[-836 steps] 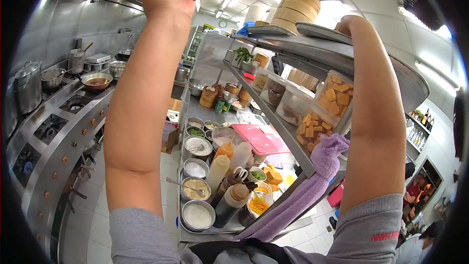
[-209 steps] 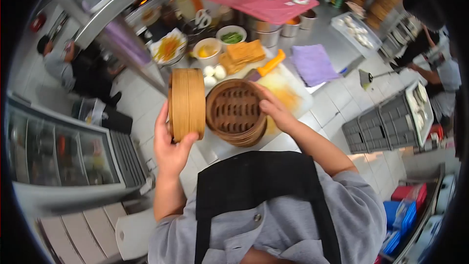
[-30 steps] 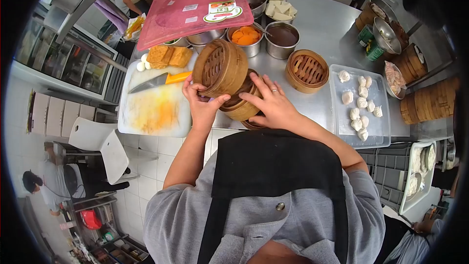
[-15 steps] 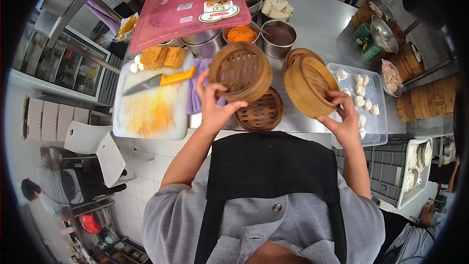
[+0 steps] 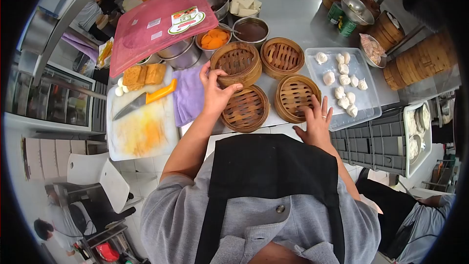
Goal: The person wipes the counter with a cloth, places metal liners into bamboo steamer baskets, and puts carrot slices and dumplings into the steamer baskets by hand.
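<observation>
My left hand (image 5: 217,88) grips the rim of a round bamboo steamer (image 5: 238,55), tilted and raised, partly over another steamer (image 5: 245,109) at the counter's front edge. Low at the right, a third steamer (image 5: 296,92) lies level with its slatted base showing. My right hand (image 5: 315,123) has its fingertips over that steamer's near rim and its thumb outside; the outer fingers stretch away. Behind it sits one more slatted steamer (image 5: 282,57). All the slatted bases look bare.
Right of the steamers, a clear plastic tray (image 5: 320,112) bears several white buns (image 5: 344,80). At left, a cutting board (image 5: 168,139) carries a knife (image 5: 146,99) and fried blocks (image 5: 143,77) beside a purple towel (image 5: 189,100). Metal pots (image 5: 251,32) and a pink lid (image 5: 161,24) stand behind.
The right steamer has come down from a tilted hold to lie level, and my right hand has lowered with it. My left hand's steamer stays raised. The whole view has shifted slightly.
</observation>
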Demonstrator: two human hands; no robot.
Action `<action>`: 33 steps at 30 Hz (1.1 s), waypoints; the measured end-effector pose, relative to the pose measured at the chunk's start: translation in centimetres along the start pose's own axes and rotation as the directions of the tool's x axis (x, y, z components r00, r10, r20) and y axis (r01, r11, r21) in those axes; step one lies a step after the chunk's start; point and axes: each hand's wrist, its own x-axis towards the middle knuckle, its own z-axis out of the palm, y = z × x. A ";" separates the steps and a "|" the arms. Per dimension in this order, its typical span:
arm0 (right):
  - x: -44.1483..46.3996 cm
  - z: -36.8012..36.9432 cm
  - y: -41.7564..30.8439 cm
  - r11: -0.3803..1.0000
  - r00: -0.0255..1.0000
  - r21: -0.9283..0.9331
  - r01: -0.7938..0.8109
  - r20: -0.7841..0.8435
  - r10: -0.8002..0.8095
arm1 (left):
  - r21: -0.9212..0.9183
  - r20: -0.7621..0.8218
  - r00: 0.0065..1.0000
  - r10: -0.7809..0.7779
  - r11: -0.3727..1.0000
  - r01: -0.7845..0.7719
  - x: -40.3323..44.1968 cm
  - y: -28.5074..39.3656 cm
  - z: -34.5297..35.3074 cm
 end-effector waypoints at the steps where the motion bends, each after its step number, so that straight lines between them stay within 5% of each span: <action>1: 0.4 -0.6 -1.1 0.995 1.000 -0.099 0.011 0.011 -0.010 | 0.025 -0.008 1.000 0.013 1.000 -0.012 0.0 0.0 0.0; 3: 1.7 -0.4 -1.5 0.991 0.992 -0.045 0.126 -0.018 -0.127 | 0.021 0.001 1.000 -0.002 1.000 0.002 -0.2 0.0 -0.1; 5: 3.5 -0.3 -2.6 0.853 0.871 0.320 0.412 0.138 -0.472 | 0.020 0.010 1.000 -0.019 1.000 0.019 -0.4 -0.4 -0.2; 8: 4.9 2.9 -3.7 0.791 0.749 0.282 0.542 0.265 -0.607 | -0.010 0.018 0.999 -0.049 0.999 0.049 -0.4 -1.1 -0.4; 13: 5.8 5.2 -4.0 0.665 0.615 0.283 0.691 0.253 -0.747 | 0.079 0.226 0.974 -0.022 0.997 0.005 1.3 -1.0 -2.3; 17: 6.0 5.3 -3.8 0.602 0.537 0.342 0.721 0.274 -0.798 | -0.117 0.405 0.914 0.021 0.993 0.028 2.9 -3.2 -2.8; 21: 6.5 5.6 -3.6 0.538 0.449 0.422 0.730 0.297 -0.843 | 0.060 0.532 0.847 0.027 0.996 -0.069 2.6 -5.2 -2.0; 23: 6.5 5.6 -3.6 0.542 0.468 0.402 0.738 0.274 -0.840 | -0.018 0.493 0.869 0.038 0.999 -0.034 2.2 -4.0 -1.6; 29: 6.4 6.0 -4.7 0.662 0.627 0.325 0.675 0.220 -0.747 | 0.142 0.145 0.989 -0.042 0.990 0.022 0.7 -3.5 -4.0; 30: 6.4 6.3 -4.7 0.704 0.693 0.324 0.632 0.170 -0.701 | 0.347 0.151 0.982 -0.112 0.936 0.054 -0.2 -4.6 -4.7; 31: 6.5 6.5 -4.6 0.695 0.687 0.334 0.637 0.164 -0.708 | 0.360 0.144 0.983 -0.117 0.931 0.058 -1.1 -5.5 -5.3; 33: 6.6 6.9 -4.2 0.704 0.753 0.447 0.552 0.094 -0.651 | 0.667 0.040 0.957 -0.286 0.721 0.188 -3.0 -7.0 -6.3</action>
